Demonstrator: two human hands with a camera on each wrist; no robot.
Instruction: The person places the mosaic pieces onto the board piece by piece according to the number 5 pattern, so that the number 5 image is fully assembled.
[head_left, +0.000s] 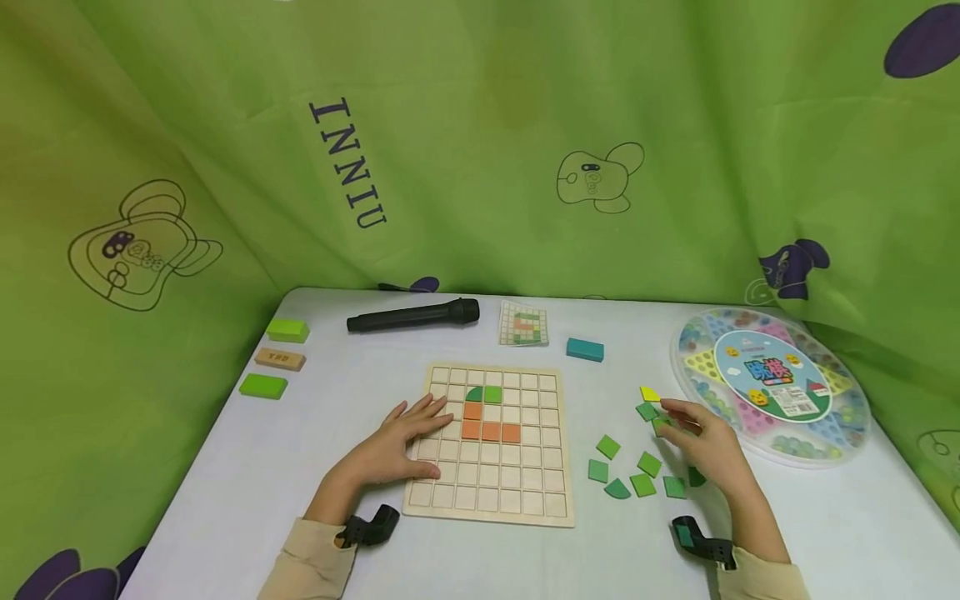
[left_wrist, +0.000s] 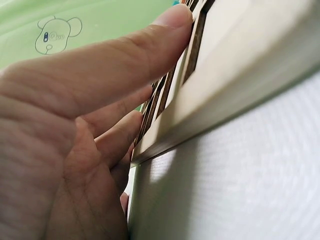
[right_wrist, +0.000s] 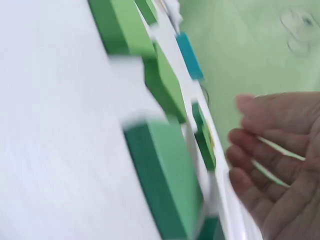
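Note:
A wooden grid board (head_left: 487,500) lies mid-table, with several orange square tiles (head_left: 491,432), a green quarter-round tile (head_left: 474,394) and a green square tile (head_left: 492,395) set in its cells. My left hand (head_left: 386,450) rests at the board's left edge, fingers spread and thumb on the frame, as the left wrist view also shows. To the right, my right hand (head_left: 708,442) hovers with loosely bent fingers over scattered green tiles (head_left: 642,485), its fingertips near a yellow quarter-round tile (head_left: 649,394). In the right wrist view its fingers stand apart from the green tiles (right_wrist: 175,175), holding nothing.
A round lidded game box (head_left: 825,367) stands right of the right hand. Behind the board are a black microphone (head_left: 412,317), a pattern card (head_left: 524,323) and a teal block (head_left: 585,349). Two green blocks (head_left: 264,386) and a wooden block (head_left: 281,359) sit at far left.

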